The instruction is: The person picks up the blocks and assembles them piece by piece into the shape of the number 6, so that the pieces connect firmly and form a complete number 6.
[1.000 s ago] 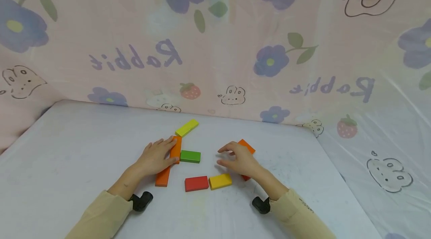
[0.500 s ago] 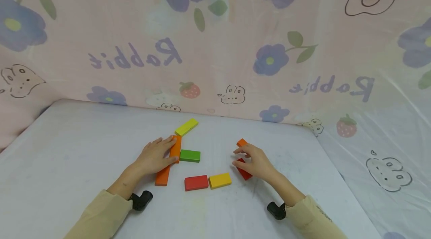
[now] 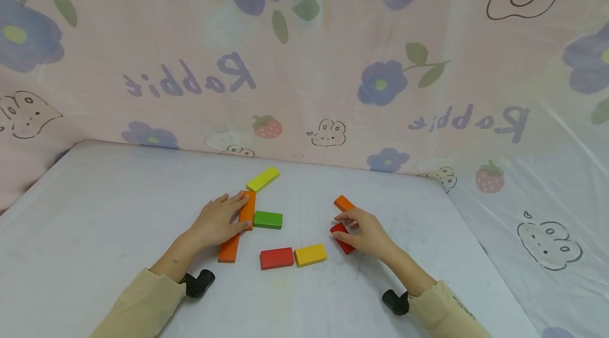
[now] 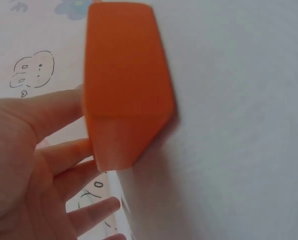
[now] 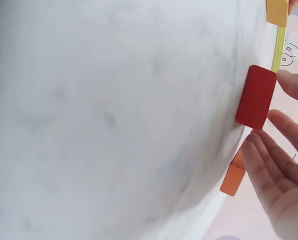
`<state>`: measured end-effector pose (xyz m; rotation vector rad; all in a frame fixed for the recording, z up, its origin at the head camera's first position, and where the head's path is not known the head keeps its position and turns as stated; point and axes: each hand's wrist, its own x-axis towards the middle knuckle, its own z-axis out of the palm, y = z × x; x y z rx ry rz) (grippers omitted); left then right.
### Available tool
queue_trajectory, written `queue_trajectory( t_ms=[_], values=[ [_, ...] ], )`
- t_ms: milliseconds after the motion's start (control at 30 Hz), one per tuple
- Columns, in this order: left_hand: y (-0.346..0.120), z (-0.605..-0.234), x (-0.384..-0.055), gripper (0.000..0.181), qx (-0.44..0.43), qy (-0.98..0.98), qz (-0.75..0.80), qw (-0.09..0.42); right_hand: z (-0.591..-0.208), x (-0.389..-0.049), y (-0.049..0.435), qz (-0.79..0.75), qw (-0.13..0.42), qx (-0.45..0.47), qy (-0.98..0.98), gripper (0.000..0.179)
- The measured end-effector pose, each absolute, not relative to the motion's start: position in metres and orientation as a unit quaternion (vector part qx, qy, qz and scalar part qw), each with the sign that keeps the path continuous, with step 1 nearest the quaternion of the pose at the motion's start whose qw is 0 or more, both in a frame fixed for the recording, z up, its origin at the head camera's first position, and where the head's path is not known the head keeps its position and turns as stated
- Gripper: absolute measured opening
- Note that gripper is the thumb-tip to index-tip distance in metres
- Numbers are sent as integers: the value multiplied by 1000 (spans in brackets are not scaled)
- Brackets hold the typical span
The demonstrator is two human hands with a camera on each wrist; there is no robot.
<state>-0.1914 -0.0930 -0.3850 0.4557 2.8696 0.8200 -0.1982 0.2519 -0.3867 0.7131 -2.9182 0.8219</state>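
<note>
My left hand (image 3: 214,226) lies over the upper orange block (image 3: 248,211), index finger at its far end and thumb near its near end. Its fingers look fairly straight. Another orange block (image 3: 229,249) adjoins it below and looms large in the left wrist view. A green block (image 3: 268,220) touches the upper orange block's right side, and a yellow-green block (image 3: 263,179) slants off its far end. On the right, my right hand (image 3: 368,232) pinches a red block (image 5: 257,97) between thumb and fingers. An orange block (image 3: 343,203) sits just beyond that hand, partly hidden.
A second red block (image 3: 277,258) and a yellow block (image 3: 311,255) lie side by side at front centre on the white tabletop (image 3: 119,200). A printed curtain (image 3: 304,79) rises behind the table. Black wrist cameras (image 3: 199,283) are strapped to both wrists.
My right hand has drawn back to the right and come down to the red block, whose far end has shifted slightly left. My left hand has stayed in place.
</note>
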Motion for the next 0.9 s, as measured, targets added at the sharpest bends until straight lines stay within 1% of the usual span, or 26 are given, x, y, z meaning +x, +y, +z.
queue_trajectory(
  t_ms=[500, 900],
  values=[
    [-93, -386, -192, 62, 144, 946, 281, 68, -386, -191, 262, 277, -12, 211, -937, 34],
    [-95, -388, -193, 62, 154, 946, 280, 62, -386, -194, 254, 280, -27, 213, -936, 34]
  ],
)
